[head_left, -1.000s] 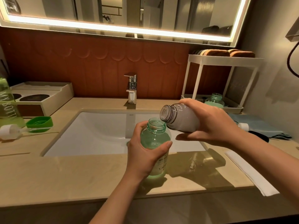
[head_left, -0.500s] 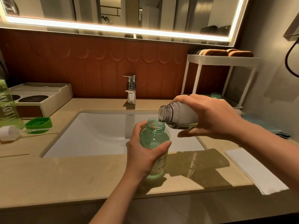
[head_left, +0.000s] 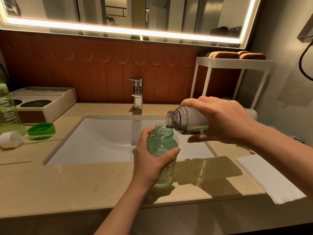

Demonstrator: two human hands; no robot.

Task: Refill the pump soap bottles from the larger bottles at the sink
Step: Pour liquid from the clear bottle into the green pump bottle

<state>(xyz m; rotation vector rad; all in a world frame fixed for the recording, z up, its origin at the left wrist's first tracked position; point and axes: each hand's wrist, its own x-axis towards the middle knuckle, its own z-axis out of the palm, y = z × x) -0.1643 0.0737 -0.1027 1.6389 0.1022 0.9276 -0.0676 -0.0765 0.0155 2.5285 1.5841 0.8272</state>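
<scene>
Far left, table [head_left: 84, 180] edge: tall green bottle [head_left: 8, 109], only part showing. Near it, lying flat: white pump head [head_left: 10, 139] and green cap [head_left: 41, 131], both off their bottles. Behind these: white box [head_left: 50, 102] sitting against the tiled wall.

Centre: white sink [head_left: 105, 138], tap [head_left: 138, 94] at its far edge, not running as far as can be seen.

Centre, near rim of the sink: small green bottle [head_left: 162, 150], standing upright on the table, mouth open, pump removed. Left hand [head_left: 150, 161] is wrapping around its body and steadying it, fingers closed on the plastic.

Just right and above: clear bottle [head_left: 188, 120], tipped nearly level, neck resting over the green bottle's mouth. Right hand [head_left: 223, 121] is clamping its body. A thin clear stream is passing from one mouth into the other.

Right: white cloth [head_left: 269, 178] lying on the table; white rack [head_left: 233, 61] standing against the far wall, sponges on top.

Step in hand, by judgement: pouring, with the fill apparently just under way; the level inside is hard to read.

Next move calls for: holding the tilt steady, keeping the two mouths aligned, watching the level, then righting the clear bottle before the neck floods.
</scene>
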